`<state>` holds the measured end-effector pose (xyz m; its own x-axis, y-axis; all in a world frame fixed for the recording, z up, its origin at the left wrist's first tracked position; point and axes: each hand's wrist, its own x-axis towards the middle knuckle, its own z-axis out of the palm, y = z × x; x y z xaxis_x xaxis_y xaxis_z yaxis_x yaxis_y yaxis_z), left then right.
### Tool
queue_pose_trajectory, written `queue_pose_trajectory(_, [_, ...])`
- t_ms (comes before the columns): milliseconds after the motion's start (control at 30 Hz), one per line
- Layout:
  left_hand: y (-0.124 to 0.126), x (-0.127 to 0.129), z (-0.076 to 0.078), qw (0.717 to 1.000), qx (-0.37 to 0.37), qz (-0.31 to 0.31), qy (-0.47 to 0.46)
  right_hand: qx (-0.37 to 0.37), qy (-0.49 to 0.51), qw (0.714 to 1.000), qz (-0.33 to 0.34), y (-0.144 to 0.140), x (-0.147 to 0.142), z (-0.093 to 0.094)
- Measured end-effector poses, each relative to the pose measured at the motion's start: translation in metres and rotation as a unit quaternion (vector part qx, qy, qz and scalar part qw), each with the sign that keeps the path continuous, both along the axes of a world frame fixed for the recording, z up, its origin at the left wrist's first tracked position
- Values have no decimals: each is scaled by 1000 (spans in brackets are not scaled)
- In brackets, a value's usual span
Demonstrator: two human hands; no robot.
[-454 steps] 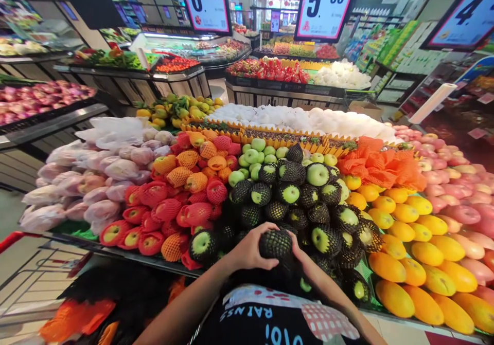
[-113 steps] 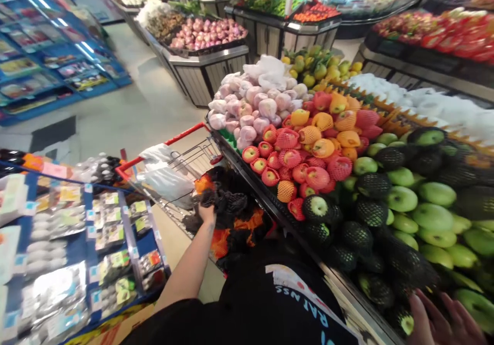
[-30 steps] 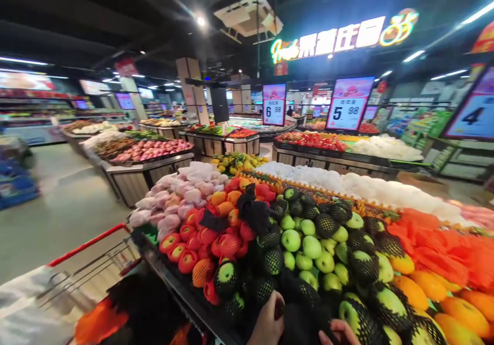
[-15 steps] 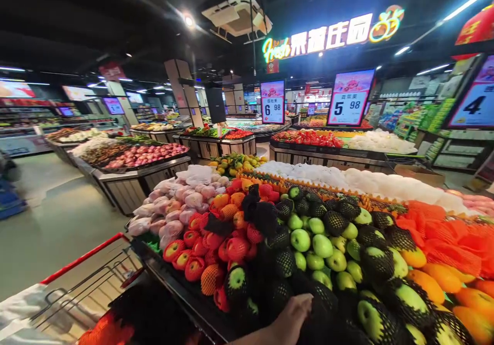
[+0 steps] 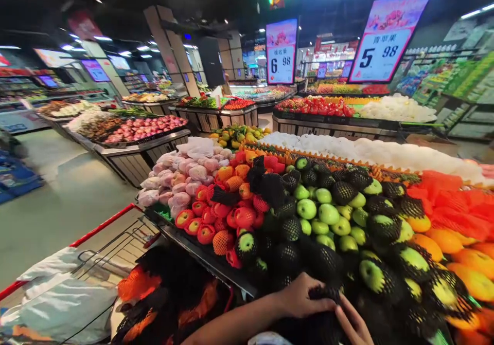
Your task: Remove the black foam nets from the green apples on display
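At the bottom of the view my left hand (image 5: 303, 297) is closed, thumb and fingers gripping a black foam net (image 5: 324, 292). My right hand (image 5: 353, 322) comes in from the lower edge, its fingers pinching the same net from the other side. Whether fruit sits inside the net cannot be seen. Just beyond the hands lie bare green apples (image 5: 328, 214) and green apples in black foam nets (image 5: 372, 275). Red apples (image 5: 245, 217), some in red or orange nets, are heaped to the left.
A shopping cart (image 5: 102, 225) with a red handle stands at the left, holding black and orange nets (image 5: 139, 283) and a pale bag (image 5: 65, 304). Oranges (image 5: 443, 239) lie at the right. The stand's dark edge (image 5: 200, 260) runs between cart and fruit. Price screens (image 5: 281, 52) hang behind.
The view has tilted down. My left hand, earlier reaching over the dark nets, is now closed on a black foam net nearer to me. My right hand has come into view and grips it too.
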<state>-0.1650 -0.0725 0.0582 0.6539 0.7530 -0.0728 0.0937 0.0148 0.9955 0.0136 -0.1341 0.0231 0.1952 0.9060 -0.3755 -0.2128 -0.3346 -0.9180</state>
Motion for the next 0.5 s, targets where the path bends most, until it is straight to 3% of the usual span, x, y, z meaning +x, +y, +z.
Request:
queue_pose_trajectory(67, [1, -5, 1, 999, 8, 37, 20, -32, 58, 998, 4, -4, -5, 4])
queue_pose_trajectory(133, [5, -11, -1, 996, 2, 82, 41, -18, 109, 994, -6, -7, -6, 13])
queue_pose_trajectory(233, [10, -16, -8, 991, -13, 112, 72, 30, 146, 985, -91, -11, -1, 23])
queue_pose_trajectory(367, [26, -10, -10, 993, 6, 96, 75, 77, 63, 975, -200, -18, 15, 17])
queue_pose_trajectory(500, [74, 20, -2, 966, 149, 144, 155, 81, -33, 975, -203, -16, 26, 16])
